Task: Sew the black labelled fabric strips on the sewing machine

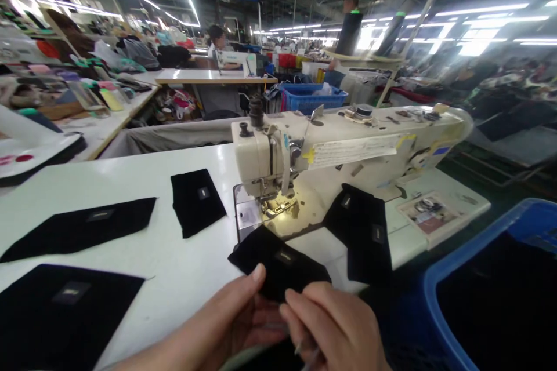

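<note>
A black fabric piece with a small label lies at the front edge of the sewing machine's bed, tilted toward me. My left hand grips its near edge, thumb on top and fingers curled beneath. Close beside it, my right hand is closed, fingertips at the same edge. Thin metallic bits show below its curled fingers; their full shape is hidden. Just beyond the cloth stands the sewing machine, its lamp lighting the needle plate.
More labelled black pieces lie left of the machine: a small one, a long one and a large one. Overlapping black pieces rest right of the needle. A blue crate with dark contents stands at lower right. People work farther back.
</note>
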Demonstrator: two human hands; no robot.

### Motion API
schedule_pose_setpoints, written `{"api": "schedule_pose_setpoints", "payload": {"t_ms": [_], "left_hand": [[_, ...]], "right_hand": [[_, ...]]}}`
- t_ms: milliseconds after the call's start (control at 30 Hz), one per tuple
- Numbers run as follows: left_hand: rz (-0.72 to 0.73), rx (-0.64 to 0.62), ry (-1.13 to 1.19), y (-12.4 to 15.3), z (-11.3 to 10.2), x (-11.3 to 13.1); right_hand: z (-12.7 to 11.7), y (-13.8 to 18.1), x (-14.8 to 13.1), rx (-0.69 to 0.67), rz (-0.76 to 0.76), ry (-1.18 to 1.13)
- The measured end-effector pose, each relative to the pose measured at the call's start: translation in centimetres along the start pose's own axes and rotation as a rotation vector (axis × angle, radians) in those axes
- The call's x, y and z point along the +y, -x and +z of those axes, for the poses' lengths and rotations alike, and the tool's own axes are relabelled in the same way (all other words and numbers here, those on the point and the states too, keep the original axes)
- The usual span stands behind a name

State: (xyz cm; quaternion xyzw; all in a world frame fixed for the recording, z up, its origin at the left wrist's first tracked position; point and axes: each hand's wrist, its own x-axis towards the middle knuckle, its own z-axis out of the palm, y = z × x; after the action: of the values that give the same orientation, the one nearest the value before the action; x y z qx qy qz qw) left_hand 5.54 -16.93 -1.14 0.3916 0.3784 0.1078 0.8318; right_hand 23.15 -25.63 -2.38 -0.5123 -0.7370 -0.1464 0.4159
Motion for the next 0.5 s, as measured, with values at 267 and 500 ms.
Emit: {"api": "schedule_pose_setpoints", "payload": {"t_ms": [267,500], "left_hand": [[0.189,0.343,0.301,-1.5,-1.2,2.2],[0.111,0.247,0.21,-0.6,-1.5,2.1]], "right_hand": [[0.5,3.0,-0.4,-0.021,0.803,-0.403],[0.4,2.5,-0.2,-0.304,1.242,-0.794]]}}
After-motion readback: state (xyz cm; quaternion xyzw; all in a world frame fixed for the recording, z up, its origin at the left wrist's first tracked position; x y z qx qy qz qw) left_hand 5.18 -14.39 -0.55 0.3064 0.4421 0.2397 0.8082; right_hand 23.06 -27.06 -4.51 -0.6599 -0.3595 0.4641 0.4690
